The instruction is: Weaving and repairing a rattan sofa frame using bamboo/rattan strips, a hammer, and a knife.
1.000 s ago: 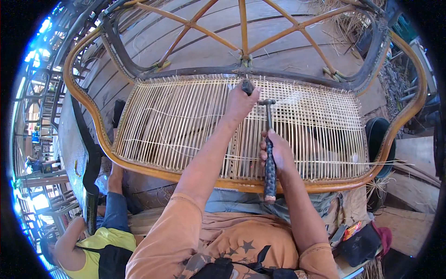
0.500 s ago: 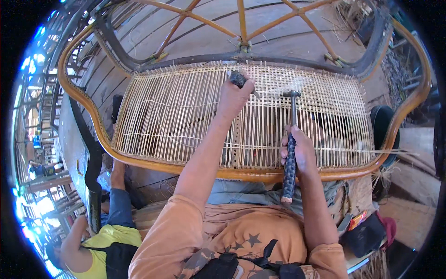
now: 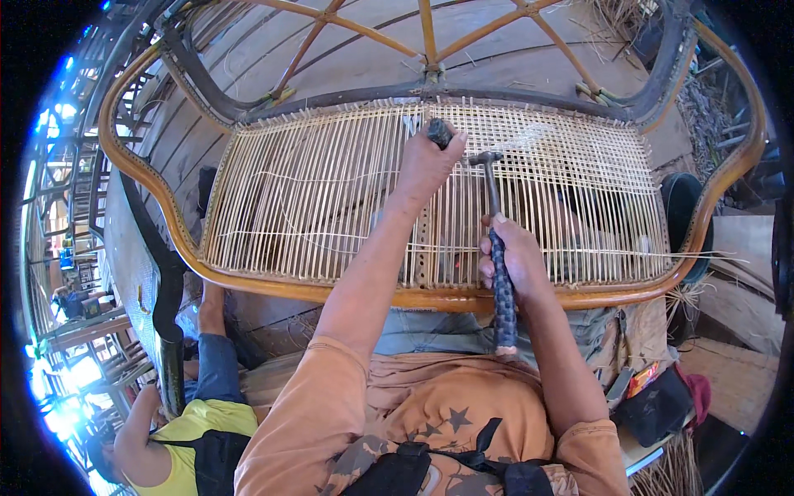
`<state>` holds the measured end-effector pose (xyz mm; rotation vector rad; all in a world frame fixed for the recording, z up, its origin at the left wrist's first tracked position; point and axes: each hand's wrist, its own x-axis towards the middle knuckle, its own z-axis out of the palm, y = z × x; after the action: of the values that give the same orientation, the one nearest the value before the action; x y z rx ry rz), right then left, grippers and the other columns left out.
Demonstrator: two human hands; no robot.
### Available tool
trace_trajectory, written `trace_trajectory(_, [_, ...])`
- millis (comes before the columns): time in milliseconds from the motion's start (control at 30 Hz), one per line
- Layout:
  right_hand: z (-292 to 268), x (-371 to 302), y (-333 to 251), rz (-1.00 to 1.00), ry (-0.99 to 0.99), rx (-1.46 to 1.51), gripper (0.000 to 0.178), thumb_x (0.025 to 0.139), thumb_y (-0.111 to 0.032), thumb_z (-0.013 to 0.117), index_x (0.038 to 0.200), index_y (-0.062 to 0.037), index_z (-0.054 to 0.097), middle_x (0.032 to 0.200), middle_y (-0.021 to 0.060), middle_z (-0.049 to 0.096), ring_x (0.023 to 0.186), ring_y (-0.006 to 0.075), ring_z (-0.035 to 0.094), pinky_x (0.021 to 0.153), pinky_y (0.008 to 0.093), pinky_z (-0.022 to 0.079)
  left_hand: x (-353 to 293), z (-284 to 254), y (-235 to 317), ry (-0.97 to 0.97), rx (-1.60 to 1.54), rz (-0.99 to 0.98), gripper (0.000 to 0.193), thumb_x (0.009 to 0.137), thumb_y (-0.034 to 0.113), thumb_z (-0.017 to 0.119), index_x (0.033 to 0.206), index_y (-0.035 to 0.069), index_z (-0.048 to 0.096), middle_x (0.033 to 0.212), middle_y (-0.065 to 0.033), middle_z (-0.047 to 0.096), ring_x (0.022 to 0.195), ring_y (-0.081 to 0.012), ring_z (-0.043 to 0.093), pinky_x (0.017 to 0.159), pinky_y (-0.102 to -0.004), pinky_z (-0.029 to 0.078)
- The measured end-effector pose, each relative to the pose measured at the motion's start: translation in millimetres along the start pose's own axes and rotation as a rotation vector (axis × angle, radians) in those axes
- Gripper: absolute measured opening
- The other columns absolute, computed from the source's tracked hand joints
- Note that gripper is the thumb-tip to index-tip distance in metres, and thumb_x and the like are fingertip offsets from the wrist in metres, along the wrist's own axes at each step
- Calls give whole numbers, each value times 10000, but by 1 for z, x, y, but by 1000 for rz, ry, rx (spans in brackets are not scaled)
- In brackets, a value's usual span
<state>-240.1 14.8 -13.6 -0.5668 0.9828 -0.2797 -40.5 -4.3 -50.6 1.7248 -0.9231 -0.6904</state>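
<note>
My left hand [image 3: 432, 165] is closed around a short, dark-handled tool [image 3: 438, 131], perhaps an awl; its working end is hidden. This hand rests over the woven cane seat [image 3: 331, 190], close to the middle of the far edge. In my right hand [image 3: 517, 260] is a hammer [image 3: 495, 194], gripped by its black, textured handle. The small metal hammer head lies just right of my left hand, above the cane. Strands are closely crossed on the seat's far right part, while mostly lengthwise strands show on the left.
A curved, varnished rattan frame [image 3: 397, 299] surrounds the seat, with crossed poles [image 3: 428, 37] beyond. Long loose strands [image 3: 703, 255] stick out at the right. A person in a yellow top [image 3: 194, 430] sits at lower left. A black bag [image 3: 657, 409] lies at lower right.
The hammer and my right hand have moved left, bringing the hammer head nearer my left hand. My left hand has shifted slightly right, still holding the dark-handled tool.
</note>
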Motion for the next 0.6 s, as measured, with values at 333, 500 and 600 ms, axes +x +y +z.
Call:
trace_trajectory(333, [-9, -7, -1, -41, 64, 43, 389, 965, -356, 463, 1168, -25, 459, 693, 11, 488, 439, 106, 450, 356, 267, 379, -5, -7, 8, 16, -16, -52, 245, 821, 281, 680, 823, 42, 626, 644, 8, 579, 577, -75, 526, 549, -259, 434])
trace_trajectory(500, [-6, -8, 1, -34, 65, 31, 404, 958, -361, 476, 1173, -19, 458, 696, 16, 496, 433, 109, 455, 355, 264, 382, -7, -8, 10, -6, -1, -91, 254, 819, 254, 685, 851, 8, 632, 674, -30, 608, 630, -100, 545, 613, -284, 461])
trace_trajectory(600, [-6, -9, 0, 3, -21, -27, 444, 944, -390, 510, 1149, 2, 472, 690, 37, 506, 435, 135, 478, 353, 288, 390, -5, -7, 11, 5, 43, -80, 256, 819, 254, 685, 848, 6, 626, 684, -31, 612, 637, -98, 551, 617, -280, 464])
